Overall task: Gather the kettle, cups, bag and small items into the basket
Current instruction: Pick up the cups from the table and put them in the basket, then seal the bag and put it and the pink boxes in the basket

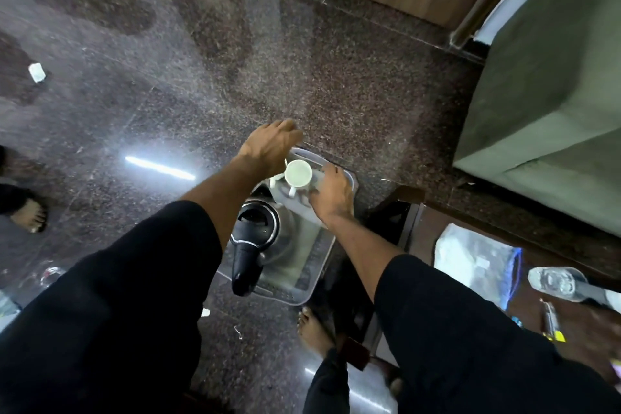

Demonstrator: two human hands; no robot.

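A translucent grey basket (304,282) sits low in front of me over the dark floor. Inside it is a black kettle (257,228), its handle pointing toward me. A white cup (298,172) stands at the basket's far end, with a second white cup (276,182) partly hidden beside it. My right hand (331,197) is closed on the basket's far right rim. My left hand (270,148) hovers over the far left corner, fingers bent down and blurred. Its grip is hidden.
On the brown table to my right lie a clear plastic bag (477,262), a glass bottle (556,279) and a pen (551,323). A green upholstered block (554,77) stands at the right. A small white item (37,72) lies on the floor at the far left, near another person's foot (28,215).
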